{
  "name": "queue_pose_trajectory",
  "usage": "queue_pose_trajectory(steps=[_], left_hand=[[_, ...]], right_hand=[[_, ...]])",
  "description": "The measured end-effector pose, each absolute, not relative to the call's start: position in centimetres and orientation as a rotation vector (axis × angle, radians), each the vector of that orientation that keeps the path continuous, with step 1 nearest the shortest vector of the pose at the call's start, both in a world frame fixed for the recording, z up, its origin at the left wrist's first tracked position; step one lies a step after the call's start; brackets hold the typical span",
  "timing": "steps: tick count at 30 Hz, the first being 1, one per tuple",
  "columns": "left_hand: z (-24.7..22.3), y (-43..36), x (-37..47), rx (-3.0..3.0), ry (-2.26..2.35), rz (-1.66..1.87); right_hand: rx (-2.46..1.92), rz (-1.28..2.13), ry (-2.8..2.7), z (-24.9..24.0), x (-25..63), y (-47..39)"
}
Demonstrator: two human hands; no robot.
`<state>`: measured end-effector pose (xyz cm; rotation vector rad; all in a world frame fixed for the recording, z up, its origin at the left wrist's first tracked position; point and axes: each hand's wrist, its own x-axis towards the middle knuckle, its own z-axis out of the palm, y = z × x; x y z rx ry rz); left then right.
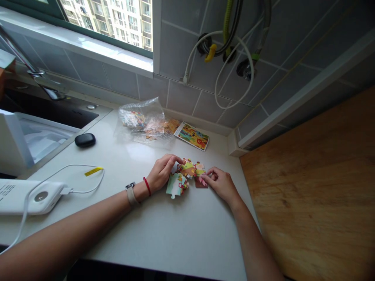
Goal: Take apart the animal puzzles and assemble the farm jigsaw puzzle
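A small heap of colourful jigsaw puzzle pieces (187,169) lies on the white countertop (164,238), between my two hands. At the heap's left edge, my left hand (162,169) has thumb and index finger closed on a piece; the other fingertips are partly hidden. My right hand (222,183) pinches a pink and brown puzzle piece (201,182) at the right side of the heap, its remaining fingers curled. A pale green puzzle piece (175,185) rests at the front left, just below my left hand.
Behind the heap are a clear plastic bag (140,121) with more pieces and a picture card (192,136). Leftward lie a black oval case (85,140), a white power bank (35,197) with its cable, and a sink (96,117). A wooden panel (316,187) borders the right side.
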<state>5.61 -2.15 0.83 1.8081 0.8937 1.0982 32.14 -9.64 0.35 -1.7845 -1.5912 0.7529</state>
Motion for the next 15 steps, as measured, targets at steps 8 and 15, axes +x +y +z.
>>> queue_pose_trajectory(steps=[8,15], left_hand=[[0.61,-2.14,5.59,1.796,0.891,1.107],[0.74,-2.16,5.52,1.802,0.888,1.083]], right_hand=[[-1.776,0.748,-1.536,0.07,32.53,-9.59],[-1.689,0.715,-1.766,0.84,32.18,-9.88]])
